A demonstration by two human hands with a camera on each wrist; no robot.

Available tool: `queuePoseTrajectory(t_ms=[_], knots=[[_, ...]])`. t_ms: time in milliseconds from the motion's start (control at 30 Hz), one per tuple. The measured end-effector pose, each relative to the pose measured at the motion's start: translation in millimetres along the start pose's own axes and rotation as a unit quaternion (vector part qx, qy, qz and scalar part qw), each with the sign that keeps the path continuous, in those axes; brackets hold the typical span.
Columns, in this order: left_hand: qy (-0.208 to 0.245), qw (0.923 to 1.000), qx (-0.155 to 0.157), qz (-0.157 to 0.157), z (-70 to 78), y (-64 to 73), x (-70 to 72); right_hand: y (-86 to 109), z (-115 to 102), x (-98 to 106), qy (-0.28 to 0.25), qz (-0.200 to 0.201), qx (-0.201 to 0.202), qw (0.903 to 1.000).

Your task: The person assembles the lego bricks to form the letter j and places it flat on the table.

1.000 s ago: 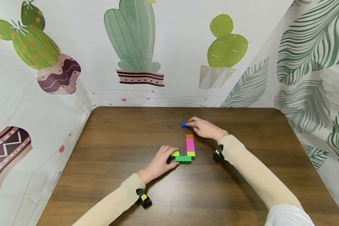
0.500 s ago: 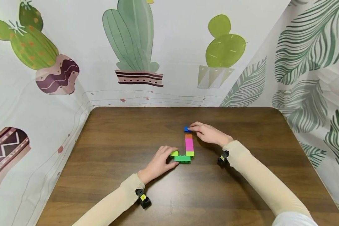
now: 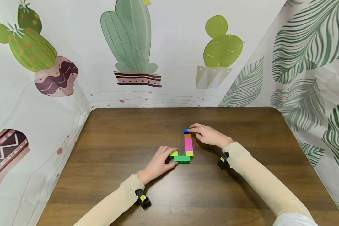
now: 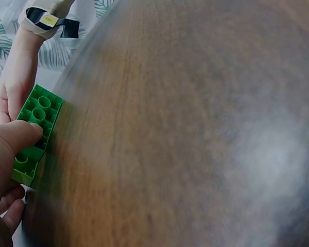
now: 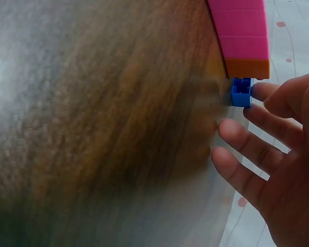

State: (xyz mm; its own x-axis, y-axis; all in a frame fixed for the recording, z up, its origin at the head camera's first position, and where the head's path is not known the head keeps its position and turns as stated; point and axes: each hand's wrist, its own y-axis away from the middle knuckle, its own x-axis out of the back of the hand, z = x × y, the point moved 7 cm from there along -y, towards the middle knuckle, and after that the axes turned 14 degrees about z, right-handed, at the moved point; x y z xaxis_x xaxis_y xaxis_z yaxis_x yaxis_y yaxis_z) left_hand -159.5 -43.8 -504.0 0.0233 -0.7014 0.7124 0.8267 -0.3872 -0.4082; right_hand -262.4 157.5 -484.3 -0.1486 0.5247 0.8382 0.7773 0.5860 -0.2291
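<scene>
A toy brick build lies on its side on the table: a green brick point(image 3: 182, 159) nearest the person, two lime bricks point(image 3: 189, 153) behind it, then pink bricks point(image 3: 188, 144) and an orange brick point(image 3: 187, 136) in a column. My left hand point(image 3: 157, 164) grips the build's left end, its thumb on the hollow underside of the green brick point(image 4: 50, 100). At the column's far end sits a small blue brick point(image 5: 241, 99), right against the orange brick's studs; whether they are joined I cannot tell. My right hand point(image 3: 209, 135) touches this blue brick with extended fingertips, its other fingers spread.
The brown wooden table point(image 3: 124, 131) has rounded far corners. A white cloth with printed cacti point(image 3: 180, 47) hangs behind it, and leaf-printed cloth point(image 3: 299, 62) hangs on the right. Each wrist wears a black camera point(image 3: 142, 199).
My right hand has slid the blue brick toward the person, closing the gap to the orange brick. The left hand keeps its grip on the build.
</scene>
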Motion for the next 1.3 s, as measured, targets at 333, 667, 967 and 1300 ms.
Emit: queuePoseTrajectory(t_ms=[333, 667, 967, 1300], knots=[[0.003, 1.0, 0.004, -0.002, -0.9, 0.4, -0.4, -0.2, 0.4, -1.1, -0.009, 0.004, 0.001, 1.0], [-0.002, 1.0, 0.0, -0.002, -3.6, 0.8, -1.8, 1.6, 3.7, -0.1, -0.015, 0.021, -0.006, 0.9996], [-0.002, 1.0, 0.007, -0.003, -5.5, 1.2, 1.1, -1.3, 4.1, -3.9, -0.009, 0.021, -0.009, 0.9997], [-0.001, 0.9999, 0.014, -0.002, -7.3, 2.2, 2.5, -1.0, 5.9, -2.3, -0.027, 0.024, -0.021, 0.9991]])
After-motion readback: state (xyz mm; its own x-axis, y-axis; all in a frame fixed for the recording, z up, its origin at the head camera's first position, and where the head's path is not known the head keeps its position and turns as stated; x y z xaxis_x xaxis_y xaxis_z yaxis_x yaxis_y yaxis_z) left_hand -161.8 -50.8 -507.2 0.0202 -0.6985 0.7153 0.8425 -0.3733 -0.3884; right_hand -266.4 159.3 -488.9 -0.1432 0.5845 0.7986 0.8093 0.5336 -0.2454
